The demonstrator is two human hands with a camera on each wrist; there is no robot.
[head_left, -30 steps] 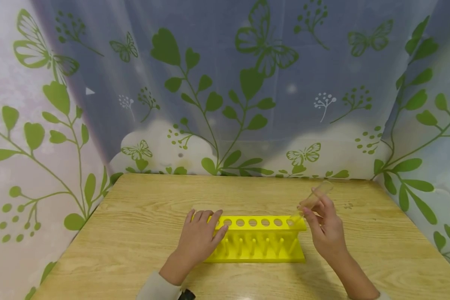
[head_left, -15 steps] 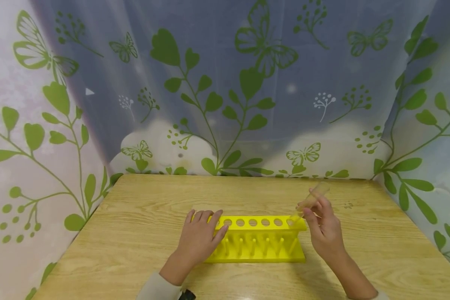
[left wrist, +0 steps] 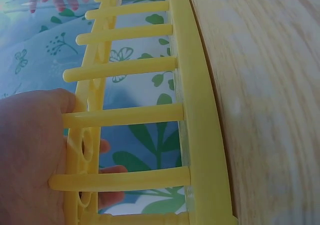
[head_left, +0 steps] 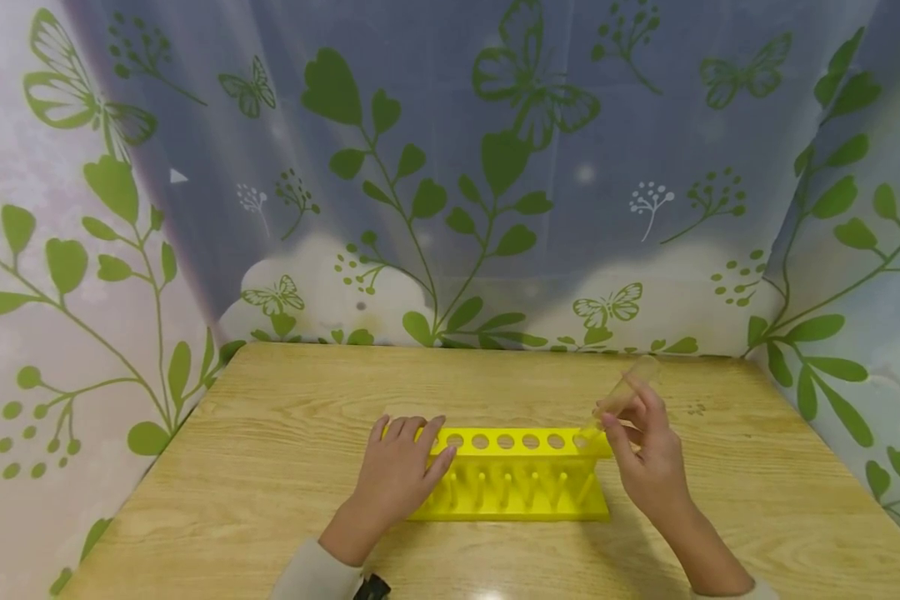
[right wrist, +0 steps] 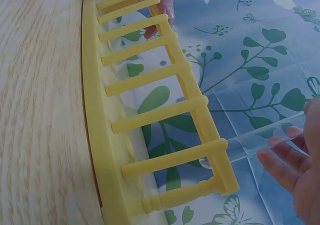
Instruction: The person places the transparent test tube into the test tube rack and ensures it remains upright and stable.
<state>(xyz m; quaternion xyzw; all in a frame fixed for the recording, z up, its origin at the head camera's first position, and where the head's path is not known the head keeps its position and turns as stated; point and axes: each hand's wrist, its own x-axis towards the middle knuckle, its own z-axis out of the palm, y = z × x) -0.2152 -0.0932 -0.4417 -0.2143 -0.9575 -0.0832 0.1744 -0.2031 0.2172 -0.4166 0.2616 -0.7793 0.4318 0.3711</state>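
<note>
A yellow test tube rack (head_left: 517,510) stands on the table, with a row of holes along its top and a row of pegs below. My left hand (head_left: 397,475) grips the rack's left end; in the left wrist view its fingers (left wrist: 112,185) show behind the top bar. My right hand (head_left: 654,454) pinches a clear test tube (head_left: 633,390) at the rack's right end. The tube leans up to the right. In the right wrist view, its rounded lower end (right wrist: 206,162) pokes through the endmost hole, while the right hand's fingers (right wrist: 282,167) lie around its upper part.
The wooden table (head_left: 270,392) carries the rack near its middle. A patterned cloth (head_left: 450,208) with leaves and butterflies hangs behind the table and along both sides. A small mark (head_left: 696,409) shows on the tabletop right of the right hand.
My right hand has shifted very slightly left with the test tube. The left hand stays on the rack, which has not moved; the head view has tilted a little.
</note>
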